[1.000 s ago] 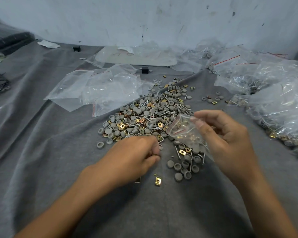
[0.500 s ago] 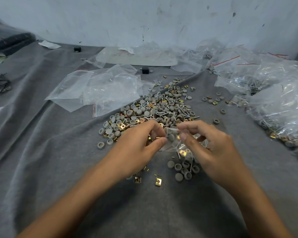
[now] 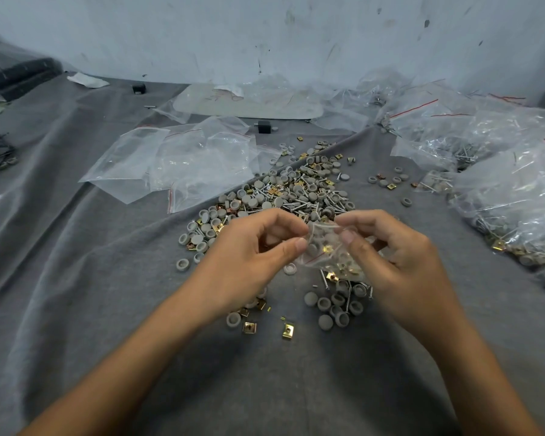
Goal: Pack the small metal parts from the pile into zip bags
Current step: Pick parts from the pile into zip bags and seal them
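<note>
A pile of small parts (image 3: pixel 293 193), grey round caps, gold clips and screws, lies on the grey cloth (image 3: pixel 76 278) ahead of me. Between my hands hangs a small clear zip bag (image 3: pixel 326 250) with caps and gold clips inside. My left hand (image 3: pixel 252 259) pinches its left top edge between thumb and forefinger. My right hand (image 3: pixel 394 262) pinches the right top edge and covers part of the bag. A few caps (image 3: pixel 334 306) and gold clips (image 3: pixel 287 330) lie loose below my hands.
Empty zip bags (image 3: pixel 183 165) lie to the left of the pile. Filled bags (image 3: pixel 510 190) are heaped along the right side. A flat white sheet (image 3: pixel 249 102) and small black blocks (image 3: pixel 264 126) sit at the back by the wall.
My left hand rose from the cloth to the bag and took hold of its edge. My right hand brought the bag down and toward the middle. Both hands now hold its top.
</note>
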`<state>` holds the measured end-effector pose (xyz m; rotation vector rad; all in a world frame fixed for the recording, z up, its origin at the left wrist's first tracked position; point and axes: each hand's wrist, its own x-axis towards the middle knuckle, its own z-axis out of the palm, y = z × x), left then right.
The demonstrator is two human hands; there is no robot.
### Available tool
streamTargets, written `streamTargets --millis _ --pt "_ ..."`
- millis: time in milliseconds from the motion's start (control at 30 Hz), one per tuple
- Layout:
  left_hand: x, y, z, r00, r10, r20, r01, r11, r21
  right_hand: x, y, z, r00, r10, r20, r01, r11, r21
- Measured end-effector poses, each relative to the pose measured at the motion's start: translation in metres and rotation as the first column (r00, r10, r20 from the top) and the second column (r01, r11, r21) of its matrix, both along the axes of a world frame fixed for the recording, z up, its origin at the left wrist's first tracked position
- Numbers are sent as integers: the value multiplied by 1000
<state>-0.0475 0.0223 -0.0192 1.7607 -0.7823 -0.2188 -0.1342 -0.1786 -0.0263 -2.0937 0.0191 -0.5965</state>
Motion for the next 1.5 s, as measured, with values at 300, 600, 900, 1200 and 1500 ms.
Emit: streamTargets --millis 300,600,900,1200,1500 --pt "3 22 3 968 -195 159 45 756 653 0 -4 1 997 -64 40 61 996 63" --pt "5 42 10 953 -296 69 123 584 802 1 -4 0 998 -64 22 63 997 52" --pt "-4 34 8 938 -336 81 126 551 825 1 -3 1 998 -65 16 64 996 58" --pt "-17 15 1 931 -354 93 164 629 760 0 -4 1 998 -65 27 63 996 60" --pt "-19 13 -1 902 -384 195 112 646 755 1 -4 1 998 -61 28 59 997 56"
